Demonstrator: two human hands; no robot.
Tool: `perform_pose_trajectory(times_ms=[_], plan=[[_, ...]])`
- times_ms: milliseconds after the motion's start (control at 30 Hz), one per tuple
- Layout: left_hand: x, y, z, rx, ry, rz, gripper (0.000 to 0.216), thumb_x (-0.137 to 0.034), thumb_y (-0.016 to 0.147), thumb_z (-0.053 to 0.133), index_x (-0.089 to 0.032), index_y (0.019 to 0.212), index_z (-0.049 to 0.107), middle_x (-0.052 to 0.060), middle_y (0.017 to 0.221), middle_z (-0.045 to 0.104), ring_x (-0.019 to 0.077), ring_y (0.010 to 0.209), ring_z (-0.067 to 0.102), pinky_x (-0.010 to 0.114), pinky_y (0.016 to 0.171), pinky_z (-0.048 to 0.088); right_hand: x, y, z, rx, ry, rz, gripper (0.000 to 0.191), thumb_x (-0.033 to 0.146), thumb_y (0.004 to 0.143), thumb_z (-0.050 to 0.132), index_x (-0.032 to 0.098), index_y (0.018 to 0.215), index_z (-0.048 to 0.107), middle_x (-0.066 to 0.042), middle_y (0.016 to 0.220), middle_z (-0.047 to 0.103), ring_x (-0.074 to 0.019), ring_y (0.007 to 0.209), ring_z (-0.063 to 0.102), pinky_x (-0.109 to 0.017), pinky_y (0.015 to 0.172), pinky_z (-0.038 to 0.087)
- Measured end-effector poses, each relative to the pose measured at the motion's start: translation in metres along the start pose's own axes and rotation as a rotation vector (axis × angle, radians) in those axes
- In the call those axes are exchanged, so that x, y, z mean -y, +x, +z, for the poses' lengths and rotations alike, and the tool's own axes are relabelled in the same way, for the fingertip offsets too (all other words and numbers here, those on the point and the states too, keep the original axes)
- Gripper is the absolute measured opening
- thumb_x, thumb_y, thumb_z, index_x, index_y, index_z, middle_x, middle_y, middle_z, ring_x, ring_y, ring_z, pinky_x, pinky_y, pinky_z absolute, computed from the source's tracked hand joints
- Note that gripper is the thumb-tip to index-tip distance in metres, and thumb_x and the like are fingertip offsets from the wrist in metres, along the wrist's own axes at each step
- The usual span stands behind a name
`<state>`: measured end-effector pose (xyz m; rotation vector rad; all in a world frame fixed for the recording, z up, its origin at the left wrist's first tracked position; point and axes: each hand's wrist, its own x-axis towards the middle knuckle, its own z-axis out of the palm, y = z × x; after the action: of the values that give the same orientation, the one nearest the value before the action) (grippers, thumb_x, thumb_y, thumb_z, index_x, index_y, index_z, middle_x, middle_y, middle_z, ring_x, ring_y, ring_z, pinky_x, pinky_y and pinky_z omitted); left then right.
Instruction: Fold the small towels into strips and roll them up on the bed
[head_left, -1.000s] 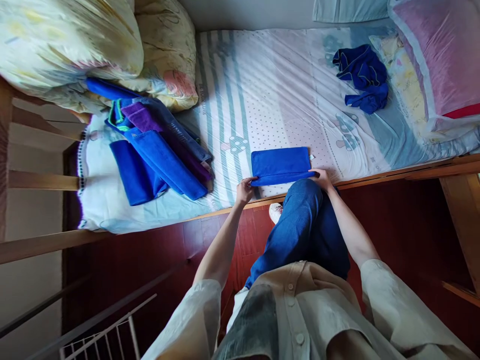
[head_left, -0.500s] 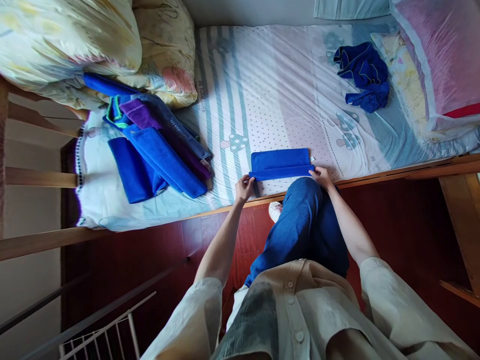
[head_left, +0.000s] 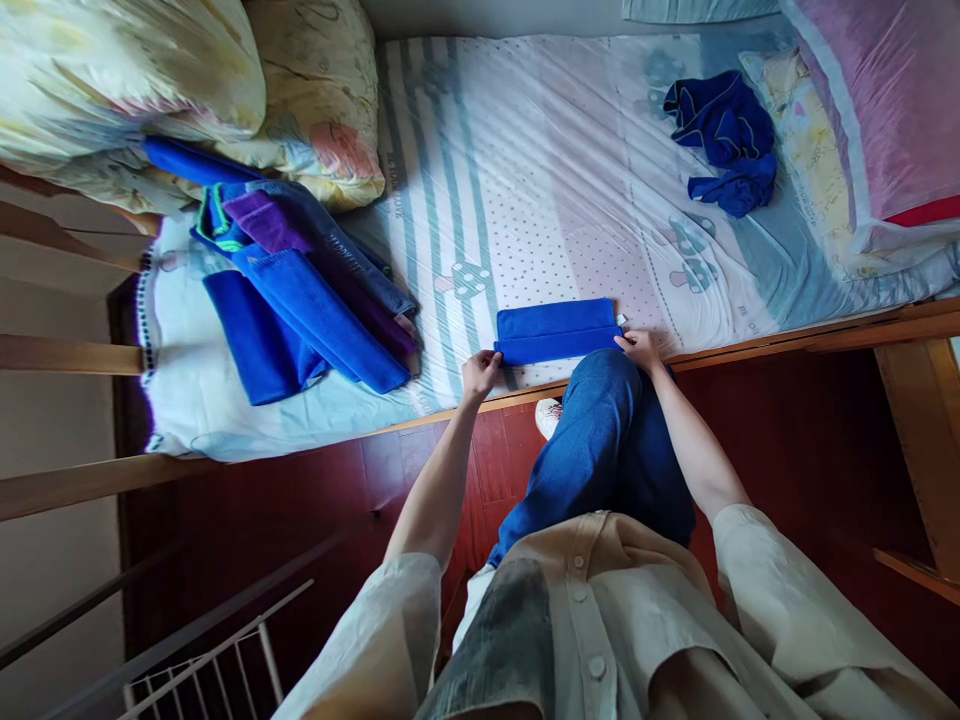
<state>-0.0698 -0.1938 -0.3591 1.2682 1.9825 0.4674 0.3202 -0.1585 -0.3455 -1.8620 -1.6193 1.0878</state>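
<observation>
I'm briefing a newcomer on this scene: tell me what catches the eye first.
The folded blue towel at the near edge of the bed stands out, with the left hand and right hand pinching its near corners. To its left lies a heap of blue and purple cloths; a crumpled dark blue garment sits far right.

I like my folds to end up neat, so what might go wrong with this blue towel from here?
The blue towel lies close to the bed's wooden edge, with the left hand and right hand pinching its near corners; a pull toward the body may slide it off onto the floor. Only the corners are gripped, so the middle may sag and the fold land crooked.
</observation>
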Motion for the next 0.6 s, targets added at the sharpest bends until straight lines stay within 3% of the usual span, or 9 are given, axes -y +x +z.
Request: perform_pose_trajectory(times_ms=[233,600], plan=[[0.002,-0.004,0.002,-0.025,0.042,0.015,0.038,-0.048,0.086,0.056,-0.017,0.094,0.076,0.010,0.083,0.077,0.0281,0.092,0.073,0.033,0.083,0.053,0.002,-0.001,0.000,-0.001,0.017,0.006,0.053,0.066,0.081,0.061,0.023,0.055,0.043,0.000,0.058,0.044,-0.0160,0.067,0.046,-0.030,0.064,0.035],[0.011,-0.002,0.007,-0.074,-0.061,0.035,0.031,-0.050,0.081,0.064,-0.020,0.083,0.074,0.008,0.070,0.074,0.0272,0.080,0.072,0.033,0.074,0.053,0.002,-0.002,-0.001,-0.017,0.022,0.002,0.051,0.059,0.080,0.064,0.024,0.053,0.039,0.001,0.058,0.041,-0.0155,0.067,0.046,-0.028,0.066,0.038]])
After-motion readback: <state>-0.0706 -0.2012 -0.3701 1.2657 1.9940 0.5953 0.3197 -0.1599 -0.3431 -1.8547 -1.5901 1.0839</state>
